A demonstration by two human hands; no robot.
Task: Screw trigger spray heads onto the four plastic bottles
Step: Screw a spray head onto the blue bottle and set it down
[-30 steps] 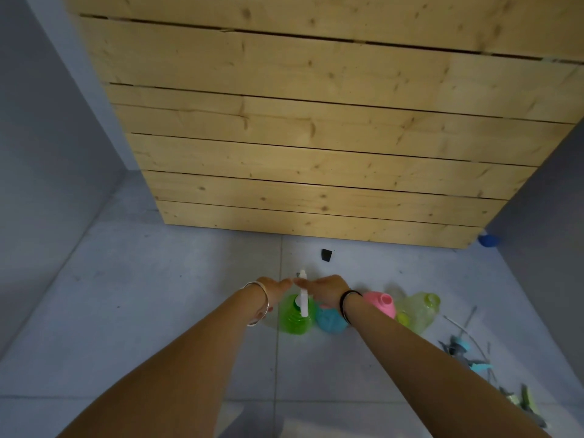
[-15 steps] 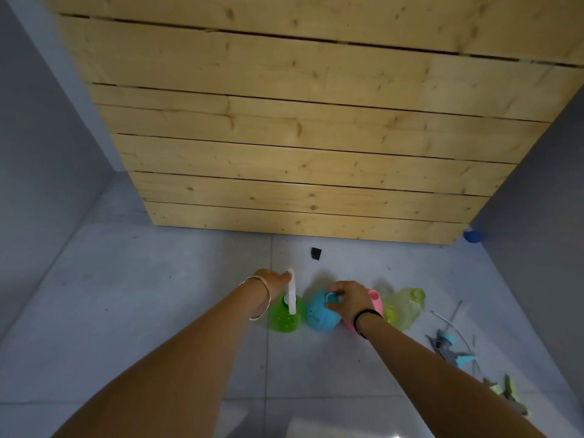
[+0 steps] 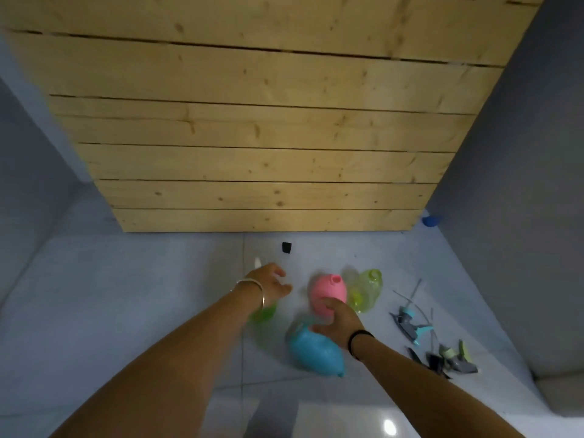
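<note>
Blue plastic, smooth and rounded, fills the right hand [image 3: 336,324]: its grip is closed on the blue bottle [image 3: 316,350], which is tipped over above the tiled floor [image 3: 126,295] with its neck pointing down toward the camera. Just beyond that grip stands the pink bottle [image 3: 327,290], opaque and bulbous, its neck bare. Right of it, touching or nearly so, the translucent yellow-green bottle [image 3: 368,289] is also uncapped. The left hand [image 3: 268,284] sits over the translucent green bottle [image 3: 264,312]; a white piece [image 3: 257,263] pokes out past it, probably a spray head. Whether that grip pinches it or merely rests there, I cannot tell through the blur, nor whether the head is screwed tight. To the right of the right grip, loose trigger heads [image 3: 410,325] with thin dip tubes lie on the floor. By my judgement at most one bottle is finished and three remain.
</note>
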